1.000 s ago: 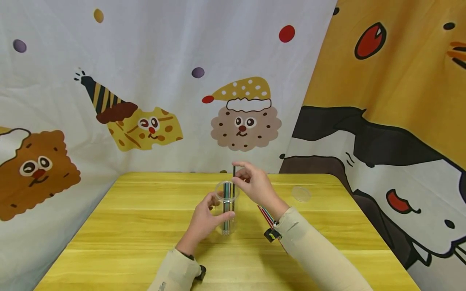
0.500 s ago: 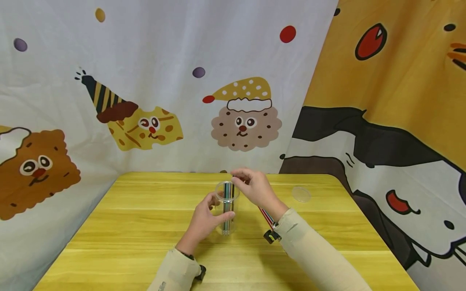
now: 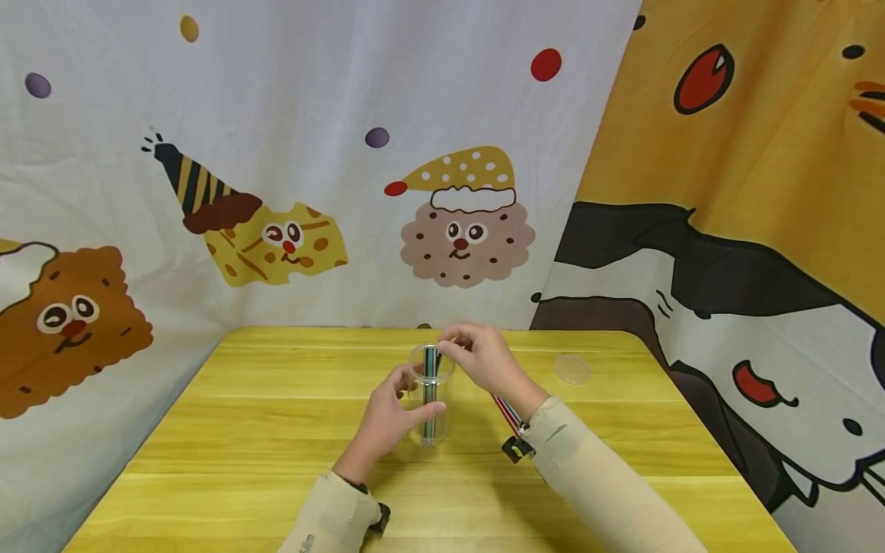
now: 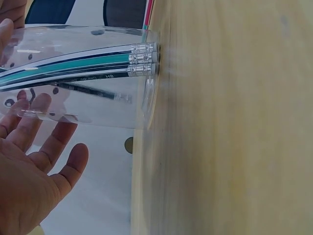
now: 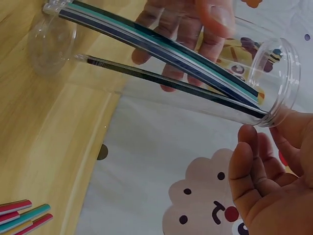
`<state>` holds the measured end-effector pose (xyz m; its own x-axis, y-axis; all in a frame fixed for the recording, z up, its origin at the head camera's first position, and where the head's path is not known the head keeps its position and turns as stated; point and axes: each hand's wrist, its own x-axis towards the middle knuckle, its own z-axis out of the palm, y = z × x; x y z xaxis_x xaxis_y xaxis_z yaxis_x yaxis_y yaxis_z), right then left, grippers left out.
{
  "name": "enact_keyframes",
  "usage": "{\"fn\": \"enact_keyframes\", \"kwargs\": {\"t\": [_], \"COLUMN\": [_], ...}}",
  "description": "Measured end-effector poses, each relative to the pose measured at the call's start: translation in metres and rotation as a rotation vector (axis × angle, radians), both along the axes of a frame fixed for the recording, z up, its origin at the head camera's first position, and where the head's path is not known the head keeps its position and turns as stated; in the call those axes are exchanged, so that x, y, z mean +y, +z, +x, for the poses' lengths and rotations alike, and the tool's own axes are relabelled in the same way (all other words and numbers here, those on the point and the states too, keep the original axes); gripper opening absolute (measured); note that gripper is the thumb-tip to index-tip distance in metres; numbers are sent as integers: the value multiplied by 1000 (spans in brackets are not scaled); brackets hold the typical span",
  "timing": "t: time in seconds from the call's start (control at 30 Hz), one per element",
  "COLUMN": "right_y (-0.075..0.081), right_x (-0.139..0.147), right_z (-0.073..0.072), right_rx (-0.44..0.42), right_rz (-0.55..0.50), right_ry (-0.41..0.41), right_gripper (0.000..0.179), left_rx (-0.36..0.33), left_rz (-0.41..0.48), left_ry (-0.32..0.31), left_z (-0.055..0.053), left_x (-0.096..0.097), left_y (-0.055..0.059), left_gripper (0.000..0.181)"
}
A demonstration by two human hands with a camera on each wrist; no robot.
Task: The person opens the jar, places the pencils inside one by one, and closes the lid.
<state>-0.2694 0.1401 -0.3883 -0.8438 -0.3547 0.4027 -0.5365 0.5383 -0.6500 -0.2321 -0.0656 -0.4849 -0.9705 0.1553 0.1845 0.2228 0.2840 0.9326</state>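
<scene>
A clear plastic jar (image 3: pixel 443 432) stands upright on the table, with my left hand (image 3: pixel 389 418) gripping its side, thumb in front and fingers behind. Inside, several striped pencils (image 5: pixel 161 51) in green, white and dark tones lean together, their eraser ends down at the base. Apart from them slants one dark pencil (image 5: pixel 171 87); its eraser end shows a little above the base in the left wrist view. At the jar's mouth my right hand (image 3: pixel 482 359) pinches this pencil's upper end, thumb and fingertips right at the rim.
More pencils (image 3: pixel 507 411), red, teal and yellow, lie on the wooden table (image 3: pixel 276 461) to the right, partly hidden under my right forearm. A round clear lid (image 3: pixel 571 369) lies farther back on the right. Behind the table hangs a printed cloth (image 3: pixel 311 92).
My right hand has lowered the dark pencil from upright above the rim down into the jar, and the pencil now tilts. My left hand has stayed on the jar.
</scene>
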Motion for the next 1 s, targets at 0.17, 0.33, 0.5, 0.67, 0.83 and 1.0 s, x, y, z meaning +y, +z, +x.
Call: {"fn": "enact_keyframes", "kwargs": {"t": [0.17, 0.33, 0.5, 0.67, 0.83, 1.0], "right_y": [2, 5, 9, 11, 14, 15], "right_x": [-1, -3, -5, -7, -8, -8], "right_z": [-1, 1, 4, 7, 9, 10], "right_rx": [-6, -48, -91, -97, -76, -93], "right_rz": [35, 77, 89, 88, 100, 82], "right_ry": [-6, -18, -42, -58, -55, -47], "right_gripper": [13, 16, 19, 16, 13, 14], "left_rx": [-5, -8, -4, -6, -3, -2], "left_rz": [-8, -17, -17, -17, -30, -37], "left_ry": [4, 8, 8, 1, 3, 5], "left_z": [-1, -1, -1, -1, -1, 0], "left_x": [-1, -1, -1, -1, 0, 0], "left_y": [-1, 0, 0, 1, 1, 1], "left_gripper": [67, 67, 66, 69, 69, 67]}}
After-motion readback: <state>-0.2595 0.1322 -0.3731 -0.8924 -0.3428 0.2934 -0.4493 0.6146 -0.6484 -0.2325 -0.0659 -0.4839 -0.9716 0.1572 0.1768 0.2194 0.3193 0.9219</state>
